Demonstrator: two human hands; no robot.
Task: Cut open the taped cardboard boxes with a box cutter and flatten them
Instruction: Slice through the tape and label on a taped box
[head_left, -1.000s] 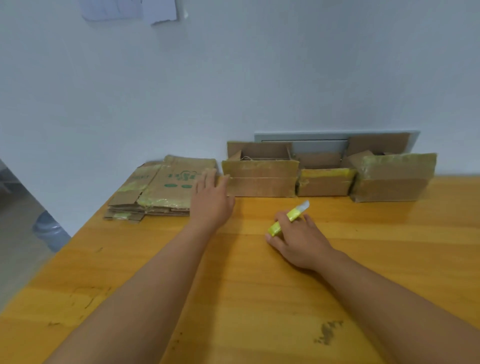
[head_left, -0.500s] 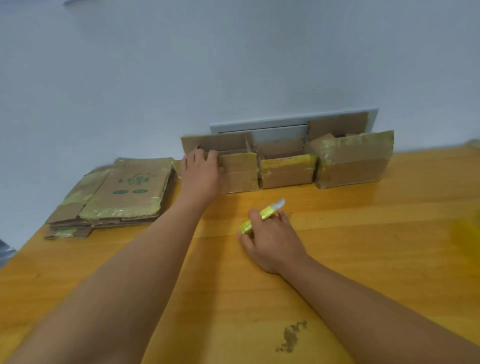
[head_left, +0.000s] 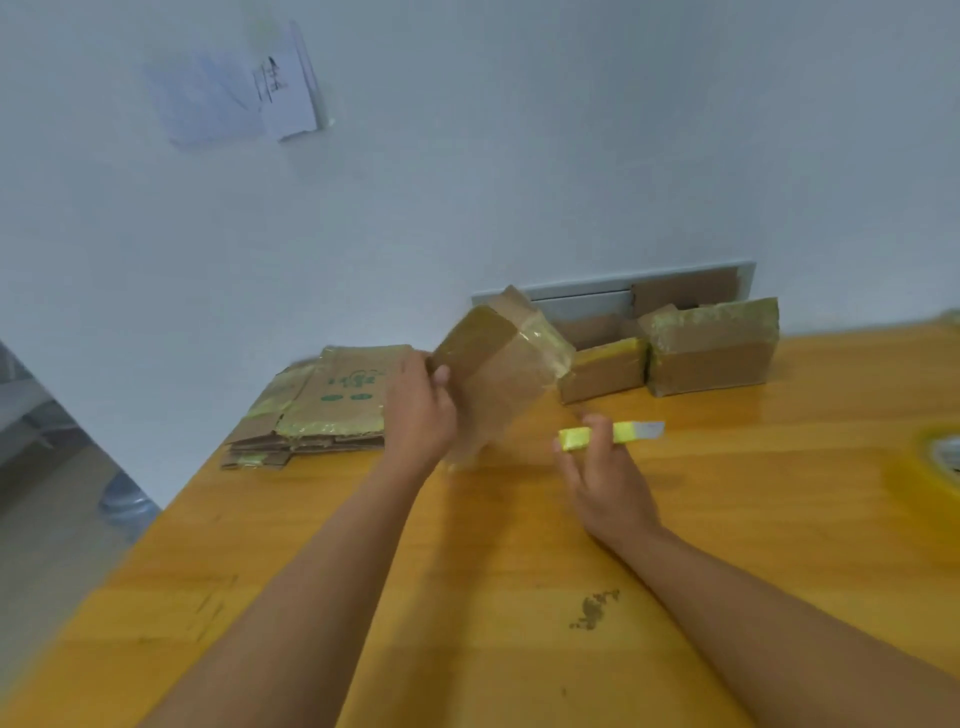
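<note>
My left hand (head_left: 420, 410) grips a taped cardboard box (head_left: 501, 366) by its left edge and holds it tilted above the wooden table (head_left: 727, 519). Clear tape wraps the box's upper right corner. My right hand (head_left: 605, 480) holds a yellow box cutter (head_left: 608, 435) lying sideways, its blade pointing right, just right of and below the box. Two more taped boxes stand at the back by the wall: a small one (head_left: 605, 374) and a larger one (head_left: 711, 348). A pile of flattened boxes (head_left: 322, 405) lies at the table's left.
A roll of yellowish tape (head_left: 930, 462) sits at the right edge of the table. A grey panel (head_left: 597, 288) runs along the wall behind the boxes. Papers (head_left: 239, 93) hang on the wall. A water bottle (head_left: 124, 504) stands on the floor at left.
My left hand took the leftmost box from the back row, lifted it off the table and tilted it. My right hand rose with the cutter, which now lies horizontal.
</note>
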